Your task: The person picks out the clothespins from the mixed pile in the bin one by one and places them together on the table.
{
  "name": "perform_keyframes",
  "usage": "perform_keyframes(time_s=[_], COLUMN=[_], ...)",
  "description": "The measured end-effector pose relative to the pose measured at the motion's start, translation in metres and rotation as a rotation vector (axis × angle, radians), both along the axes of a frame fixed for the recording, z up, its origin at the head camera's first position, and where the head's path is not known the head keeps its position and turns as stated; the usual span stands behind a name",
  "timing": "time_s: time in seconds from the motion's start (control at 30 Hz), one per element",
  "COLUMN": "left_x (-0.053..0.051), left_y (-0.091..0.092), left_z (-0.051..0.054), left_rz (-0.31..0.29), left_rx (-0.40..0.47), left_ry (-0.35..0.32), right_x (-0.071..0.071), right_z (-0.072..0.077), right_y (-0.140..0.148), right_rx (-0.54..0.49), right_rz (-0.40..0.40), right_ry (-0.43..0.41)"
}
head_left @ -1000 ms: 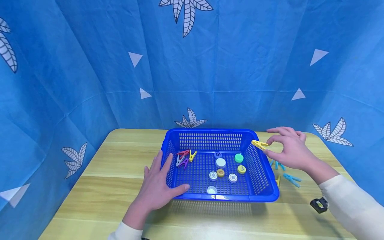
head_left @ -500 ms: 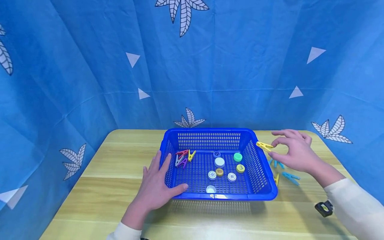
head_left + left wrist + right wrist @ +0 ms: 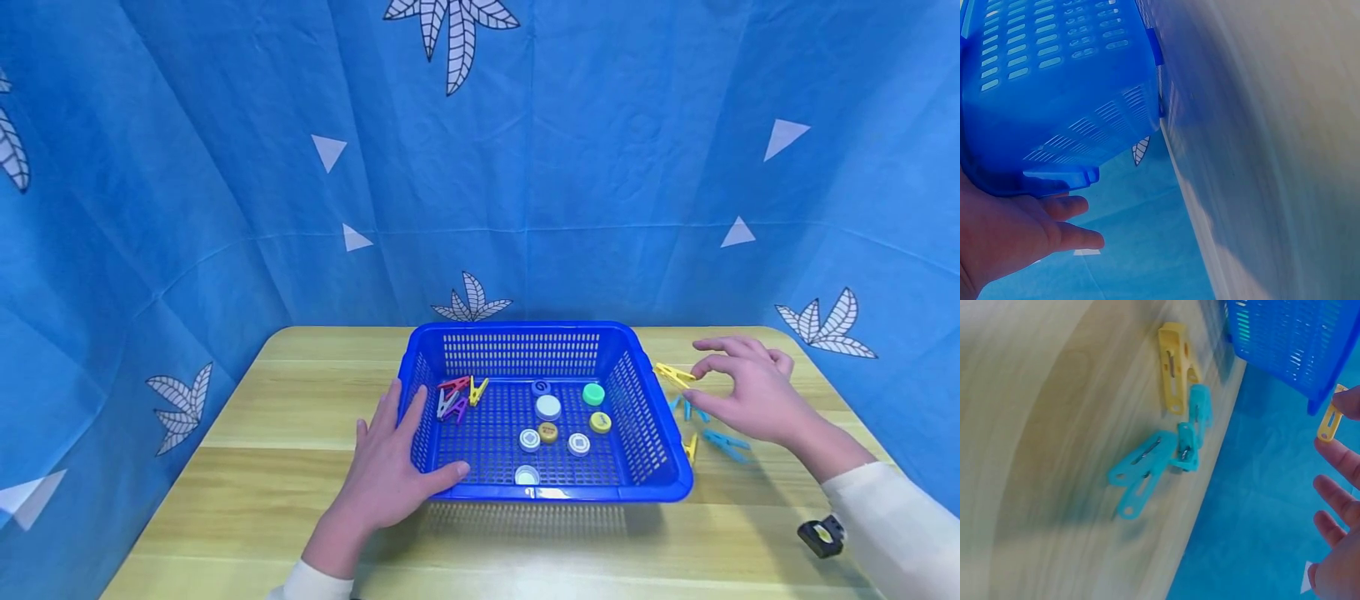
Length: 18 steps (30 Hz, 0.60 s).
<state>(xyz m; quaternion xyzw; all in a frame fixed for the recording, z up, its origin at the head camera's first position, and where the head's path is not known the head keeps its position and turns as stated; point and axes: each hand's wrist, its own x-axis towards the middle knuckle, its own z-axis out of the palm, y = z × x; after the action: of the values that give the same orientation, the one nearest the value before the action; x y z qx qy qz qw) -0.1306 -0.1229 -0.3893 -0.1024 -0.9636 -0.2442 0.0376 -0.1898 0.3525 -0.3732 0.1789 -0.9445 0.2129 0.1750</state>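
Note:
My right hand (image 3: 750,396) pinches a yellow clothespin (image 3: 673,374) between thumb and index finger, just outside the basket's right rim. In the right wrist view, this yellow clothespin (image 3: 1330,419) hangs above the table while the other fingers spread. My left hand (image 3: 393,467) rests on the left side of the blue plastic basket (image 3: 555,493), its fingers straight along the rim. Inside the basket, red, grey, purple and yellow clothespins (image 3: 457,398) lie at the left. Several bottle caps (image 3: 548,407) are scattered across its middle and right.
On the wooden table (image 3: 300,400), right of the basket, lie teal clothespins (image 3: 1144,469) and another yellow clothespin (image 3: 1174,369). A blue curtain (image 3: 600,167) with leaf prints hangs behind and at both sides. A black device (image 3: 821,536) is by the right sleeve.
My right hand has moved right and a little lower with the yellow clothespin, from over the basket's right rim to outside it. The left hand has stayed on the basket.

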Motion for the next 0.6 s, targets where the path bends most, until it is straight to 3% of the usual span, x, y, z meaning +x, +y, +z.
perform_keyframes(time_s=[0.6], left_x=[0.001], left_y=[0.001], left_z=[0.000], left_rz=[-0.001], left_rx=[0.002], left_ry=[0.000], right_x=[0.008], right_z=[-0.020], right_y=[0.019], right_rx=[0.015], right_rz=[-0.023], right_ry=[0.014])
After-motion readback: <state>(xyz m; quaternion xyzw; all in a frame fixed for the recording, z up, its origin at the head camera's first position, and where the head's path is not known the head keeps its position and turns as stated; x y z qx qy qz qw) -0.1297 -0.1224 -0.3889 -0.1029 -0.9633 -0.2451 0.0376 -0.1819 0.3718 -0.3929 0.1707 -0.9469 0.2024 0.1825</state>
